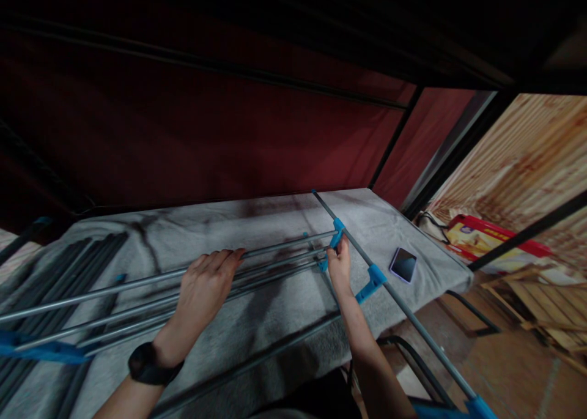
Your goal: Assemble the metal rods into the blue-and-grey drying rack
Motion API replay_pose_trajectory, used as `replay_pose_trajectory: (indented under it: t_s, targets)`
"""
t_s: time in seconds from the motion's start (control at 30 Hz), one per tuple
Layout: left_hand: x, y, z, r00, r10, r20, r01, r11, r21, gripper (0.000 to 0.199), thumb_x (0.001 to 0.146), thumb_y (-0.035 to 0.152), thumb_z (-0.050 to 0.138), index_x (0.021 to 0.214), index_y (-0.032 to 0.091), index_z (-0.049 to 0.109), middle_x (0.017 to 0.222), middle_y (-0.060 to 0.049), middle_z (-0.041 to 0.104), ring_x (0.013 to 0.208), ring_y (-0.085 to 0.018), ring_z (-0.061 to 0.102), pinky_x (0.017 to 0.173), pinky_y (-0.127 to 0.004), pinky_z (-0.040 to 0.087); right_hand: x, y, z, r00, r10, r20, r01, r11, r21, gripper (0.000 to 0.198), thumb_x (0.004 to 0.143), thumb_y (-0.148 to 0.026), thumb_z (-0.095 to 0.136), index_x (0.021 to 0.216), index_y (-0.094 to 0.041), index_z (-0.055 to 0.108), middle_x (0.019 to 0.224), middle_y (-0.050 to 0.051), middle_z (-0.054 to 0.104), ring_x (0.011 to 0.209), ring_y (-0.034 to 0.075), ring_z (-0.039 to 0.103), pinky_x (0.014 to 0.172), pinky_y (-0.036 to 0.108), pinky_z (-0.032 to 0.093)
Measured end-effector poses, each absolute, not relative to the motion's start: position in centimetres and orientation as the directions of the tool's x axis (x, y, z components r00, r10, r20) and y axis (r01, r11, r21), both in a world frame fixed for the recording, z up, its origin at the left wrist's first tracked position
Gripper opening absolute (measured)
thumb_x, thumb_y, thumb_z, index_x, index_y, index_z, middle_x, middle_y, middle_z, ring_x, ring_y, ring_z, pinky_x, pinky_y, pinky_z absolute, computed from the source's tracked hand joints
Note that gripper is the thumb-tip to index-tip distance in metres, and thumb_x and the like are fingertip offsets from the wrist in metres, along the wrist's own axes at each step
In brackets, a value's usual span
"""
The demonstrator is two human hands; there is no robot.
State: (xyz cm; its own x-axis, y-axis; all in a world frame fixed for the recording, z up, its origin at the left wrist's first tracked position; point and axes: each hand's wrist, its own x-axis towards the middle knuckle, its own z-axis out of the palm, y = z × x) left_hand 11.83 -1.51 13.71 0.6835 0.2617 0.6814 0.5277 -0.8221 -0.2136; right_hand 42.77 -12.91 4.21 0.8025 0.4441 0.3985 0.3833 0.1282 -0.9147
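My left hand [208, 281], with a black watch [150, 364] on its wrist, is wrapped over the uppermost grey metal tube [151, 276]. More parallel tubes [131, 312] run below it, joined on the left by a blue plastic bracket [43, 350]. On the right, my right hand [339, 263] pinches a blue plastic connector [338, 226] where the tube's end meets a long diagonal pole [360, 248]. A second blue connector [376, 276] sits lower on that pole. The fingertips of my right hand are partly hidden.
A grey blanket [270, 211] covers the surface beneath the frame. Several dark tubes [59, 284] lie at the left. A phone [404, 264] rests at the right. Beyond the edge are a red and yellow box [486, 235] and folded wooden slats [541, 303]. Dark metal bars surround the surface.
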Motion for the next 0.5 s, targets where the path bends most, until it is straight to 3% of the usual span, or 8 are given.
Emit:
replay_pose_trajectory:
  t_s: [0.5]
  targets:
    - [11.75,-1.33,13.53,0.696,0.308,0.648,0.522,-0.837,-0.163,0.034,0.106,0.024,0.044,0.119,0.014,0.074,0.095,-0.010,0.077,0.080,-0.026,0.070,0.074,-0.041,0.047,42.71,-12.90,4.24,0.803,0.453,0.387,0.361,0.147,-0.921,0.066,0.083,-0.031,0.056,0.148,-0.023,0.054,0.148,0.009,0.063,0.140,0.025,0.055,0.126,0.045,0.034]
